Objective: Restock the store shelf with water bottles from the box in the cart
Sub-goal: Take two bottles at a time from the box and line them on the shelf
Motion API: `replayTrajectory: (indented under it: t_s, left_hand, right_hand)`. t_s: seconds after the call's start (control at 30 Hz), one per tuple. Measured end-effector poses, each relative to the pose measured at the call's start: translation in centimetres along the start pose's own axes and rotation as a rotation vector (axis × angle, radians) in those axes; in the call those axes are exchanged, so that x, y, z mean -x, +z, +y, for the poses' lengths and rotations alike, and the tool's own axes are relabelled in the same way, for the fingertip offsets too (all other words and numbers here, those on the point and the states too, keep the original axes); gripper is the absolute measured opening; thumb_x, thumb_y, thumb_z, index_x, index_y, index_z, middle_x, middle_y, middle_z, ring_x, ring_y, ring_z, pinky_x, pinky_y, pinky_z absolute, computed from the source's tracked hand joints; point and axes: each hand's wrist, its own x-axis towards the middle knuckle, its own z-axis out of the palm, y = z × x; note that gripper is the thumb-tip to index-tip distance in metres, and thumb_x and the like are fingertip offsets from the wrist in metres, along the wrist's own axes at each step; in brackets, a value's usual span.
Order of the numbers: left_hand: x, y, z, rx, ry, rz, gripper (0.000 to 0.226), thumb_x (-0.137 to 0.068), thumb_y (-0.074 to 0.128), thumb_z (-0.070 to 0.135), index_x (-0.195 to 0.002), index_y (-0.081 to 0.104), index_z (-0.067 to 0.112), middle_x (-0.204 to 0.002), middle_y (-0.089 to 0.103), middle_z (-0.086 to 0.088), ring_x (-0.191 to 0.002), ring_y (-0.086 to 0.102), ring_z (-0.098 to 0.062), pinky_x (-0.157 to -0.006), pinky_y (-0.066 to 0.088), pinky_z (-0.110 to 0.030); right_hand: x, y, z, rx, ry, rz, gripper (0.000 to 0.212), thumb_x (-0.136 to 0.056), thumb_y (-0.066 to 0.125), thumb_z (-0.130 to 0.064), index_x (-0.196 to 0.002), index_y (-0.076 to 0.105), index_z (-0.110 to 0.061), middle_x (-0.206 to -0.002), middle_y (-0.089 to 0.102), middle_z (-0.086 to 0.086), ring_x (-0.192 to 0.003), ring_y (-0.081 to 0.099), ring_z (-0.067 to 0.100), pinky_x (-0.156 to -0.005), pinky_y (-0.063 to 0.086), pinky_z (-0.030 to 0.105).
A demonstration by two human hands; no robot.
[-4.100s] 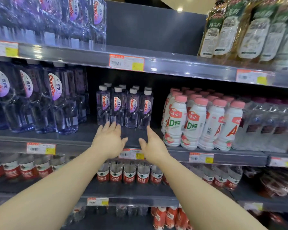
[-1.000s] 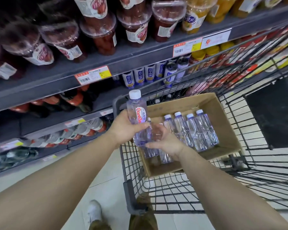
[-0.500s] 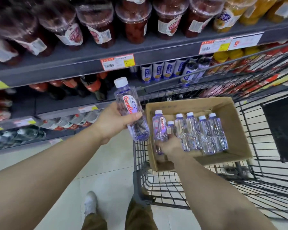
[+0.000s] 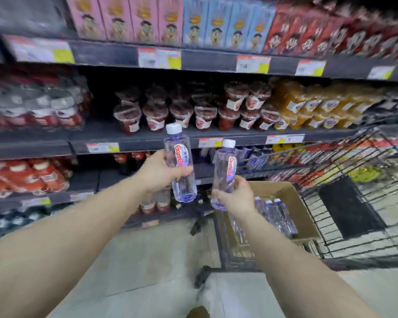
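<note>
Head view: left hand (image 4: 161,173) grips bottle (image 4: 180,166); right hand (image 4: 236,196) grips second bottle (image 4: 224,171).

Motion blur smears the shelf goods at the left edge of the frame and the price tags (image 4: 253,63) on the shelf rails, so no print reads. The right hand (image 4: 236,195) hides the lower part of its water bottle (image 4: 224,171). The cardboard box (image 4: 292,203) in the lower right shows only a few bottles in the box (image 4: 276,214), the right forearm covering the rest. The cart (image 4: 365,203) runs off the right edge
</note>
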Motion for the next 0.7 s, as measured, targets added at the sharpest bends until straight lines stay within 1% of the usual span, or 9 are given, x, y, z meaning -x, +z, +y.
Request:
replayTrajectory:
  t_s: [0.07,0.13,0.23,0.3,0.37,0.43,0.57,0.63,0.7]
  left_hand:
    - [4.3,-5.3,1.4,0.008,0.031,0.049,0.034,-0.076,0.083,0.020,-0.101,0.060,0.020,-0.087,0.070,0.004,-0.069,0.063,-0.006,-0.071,0.049,-0.023]
    - [8.5,-11.3,2.8,-0.026,0.077,0.108,0.035,-0.071,0.086,0.024,-0.093,0.059,0.024,-0.090,0.071,-0.001,-0.068,0.063,-0.008,-0.075,0.051,-0.028]
    - [14.6,-21.1,4.0,-0.094,0.119,0.256,0.082,-0.038,0.091,0.058,-0.102,0.060,0.018,-0.099,0.073,-0.007,-0.083,0.069,-0.019,-0.086,0.057,-0.040]
    - [18.2,-27.0,4.4,-0.122,0.146,0.351,0.101,-0.032,0.090,0.065,-0.113,0.061,0.012,-0.105,0.073,-0.010,-0.086,0.069,-0.020,-0.085,0.056,-0.038]
    - [22.7,-31.5,5.8,-0.083,0.166,0.433,0.090,-0.051,0.092,0.049,-0.121,0.057,0.005,-0.111,0.071,-0.012,-0.083,0.065,-0.017,-0.079,0.052,-0.031]
    - [25.6,-35.5,6.1,-0.044,0.185,0.539,0.071,-0.065,0.090,0.030,-0.121,0.055,0.004,-0.110,0.070,-0.009,-0.084,0.064,-0.015,-0.078,0.049,-0.029]
    - [31.3,-43.6,5.5,0.021,0.224,0.749,0.090,-0.053,0.090,0.049,-0.126,0.054,0.012,-0.115,0.070,-0.005,-0.093,0.066,-0.015,-0.084,0.051,-0.033]
    - [33.3,-47.0,4.9,0.069,0.230,0.809,0.077,-0.058,0.090,0.045,-0.122,0.056,0.018,-0.112,0.071,-0.003,-0.097,0.069,-0.018,-0.091,0.053,-0.036]
    - [34.6,-49.6,4.4,0.068,0.229,0.856,0.059,-0.065,0.089,0.033,-0.115,0.059,0.022,-0.109,0.072,-0.004,-0.099,0.070,-0.021,-0.095,0.053,-0.039]
  right_hand:
    - [3.9,3.3,-4.4,0.011,-0.093,-0.028,0.036,-0.069,0.080,-0.010,-0.097,0.059,-0.018,-0.089,0.068,-0.003,-0.080,0.063,0.014,-0.073,0.045,0.024]
    - [7.8,7.1,-9.3,0.006,-0.181,-0.086,0.031,-0.069,0.081,-0.013,-0.081,0.056,-0.024,-0.080,0.065,-0.005,-0.073,0.061,0.014,-0.071,0.046,0.026]
    - [13.4,13.5,-16.5,-0.043,-0.297,-0.193,0.031,-0.068,0.084,-0.017,-0.084,0.058,-0.024,-0.085,0.070,-0.002,-0.081,0.069,0.020,-0.080,0.056,0.040]
    - [16.8,17.7,-20.7,-0.089,-0.371,-0.253,0.035,-0.064,0.085,-0.021,-0.090,0.062,-0.022,-0.093,0.074,0.003,-0.087,0.071,0.025,-0.086,0.056,0.045]
    - [19.6,21.8,-24.5,-0.124,-0.445,-0.299,0.044,-0.056,0.087,-0.029,-0.091,0.062,-0.018,-0.092,0.074,0.006,-0.085,0.071,0.028,-0.084,0.056,0.049]
    - [21.9,25.1,-27.9,-0.167,-0.507,-0.357,0.044,-0.060,0.089,-0.026,-0.093,0.062,-0.019,-0.094,0.073,0.004,-0.085,0.070,0.023,-0.084,0.057,0.043]
    - [26.6,31.3,-33.9,-0.164,-0.640,-0.537,0.044,-0.071,0.085,-0.027,-0.106,0.058,-0.022,-0.093,0.064,-0.013,-0.080,0.059,0.000,-0.075,0.044,0.018]
    - [28.0,34.6,-36.0,-0.175,-0.688,-0.594,0.038,-0.072,0.084,-0.030,-0.099,0.058,-0.025,-0.088,0.063,-0.014,-0.079,0.059,0.004,-0.068,0.045,0.015]
    - [28.8,38.1,-37.7,-0.165,-0.720,-0.637,0.040,-0.071,0.083,-0.037,-0.102,0.059,-0.027,-0.093,0.065,-0.012,-0.086,0.062,0.010,-0.075,0.050,0.023]
